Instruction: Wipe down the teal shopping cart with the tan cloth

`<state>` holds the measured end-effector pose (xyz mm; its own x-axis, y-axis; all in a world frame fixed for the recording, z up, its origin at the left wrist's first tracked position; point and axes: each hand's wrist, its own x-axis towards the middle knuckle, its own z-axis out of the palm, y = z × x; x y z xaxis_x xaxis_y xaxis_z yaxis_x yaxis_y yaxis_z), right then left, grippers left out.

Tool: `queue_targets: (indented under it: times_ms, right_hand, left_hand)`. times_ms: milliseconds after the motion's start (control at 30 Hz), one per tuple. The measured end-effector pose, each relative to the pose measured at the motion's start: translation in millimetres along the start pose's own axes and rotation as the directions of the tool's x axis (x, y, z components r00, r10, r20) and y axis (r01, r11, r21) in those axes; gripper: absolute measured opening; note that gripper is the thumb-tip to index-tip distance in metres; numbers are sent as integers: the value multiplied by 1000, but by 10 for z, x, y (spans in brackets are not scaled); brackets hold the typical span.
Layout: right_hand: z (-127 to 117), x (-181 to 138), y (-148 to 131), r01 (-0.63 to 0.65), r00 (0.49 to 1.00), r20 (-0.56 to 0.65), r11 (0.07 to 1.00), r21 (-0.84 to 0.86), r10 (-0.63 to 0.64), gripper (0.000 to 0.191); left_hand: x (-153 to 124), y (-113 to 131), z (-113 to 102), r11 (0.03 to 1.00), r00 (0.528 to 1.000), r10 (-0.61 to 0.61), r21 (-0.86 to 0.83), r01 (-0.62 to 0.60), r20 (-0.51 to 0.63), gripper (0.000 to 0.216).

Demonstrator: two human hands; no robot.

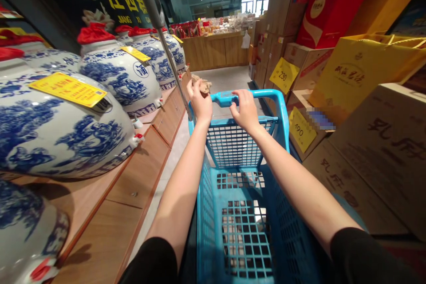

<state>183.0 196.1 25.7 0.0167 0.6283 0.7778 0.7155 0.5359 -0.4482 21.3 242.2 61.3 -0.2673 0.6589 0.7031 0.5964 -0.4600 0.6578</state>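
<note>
at left, blue-and-white jars (120, 77) stand on a wooden desk (116, 213). the left hand (202, 105) is curled around a crumpled brown item (205, 87), nature unclear, at the left end of the handle (269, 94); its contact with the handle cannot be told. the cart (285, 120) sits between jars and boxes (361, 186). the right hand (246, 108) wraps over the handle. judgement: even pressure from both hands should best keep the cart straight.

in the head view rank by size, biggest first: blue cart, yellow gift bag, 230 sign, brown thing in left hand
1. Blue cart
2. Yellow gift bag
3. 230 sign
4. Brown thing
</note>
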Motion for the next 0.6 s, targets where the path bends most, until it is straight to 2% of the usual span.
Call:
queue_targets:
  times_ms: [33,133,200,367,533,600]
  right_hand:
    - [-9,-7,9,18,1000,13,998,-67,-17,42]
    - [-1,-27,34,16,999,53,985,-173,-7,51]
    - [11,-32,51,2,998,69,983,-185,11,53]
    - [-2,-27,76,4,995,95,987,-162,12,51]
    - [-22,-35,72,34,997,69,984,-175,-22,47]
    - [-28,-35,71,45,997,70,982,-186,-33,46]
  left_hand:
    - [-44,-22,30,1000,1000,-6,15,6,-10,46]
    - [-200,-56,69,998,993,-16,60,9,120,37]
    - [-261,-53,52,997,982,-23,79,8,188,35]
    - [-296,-53,-53,997,972,-80,34,75,222,36]
    - [-316,-145,-130,982,909,-107,-100,159,402,32]
    - [-305,-175,-137,978,902,-116,-111,177,415,29]
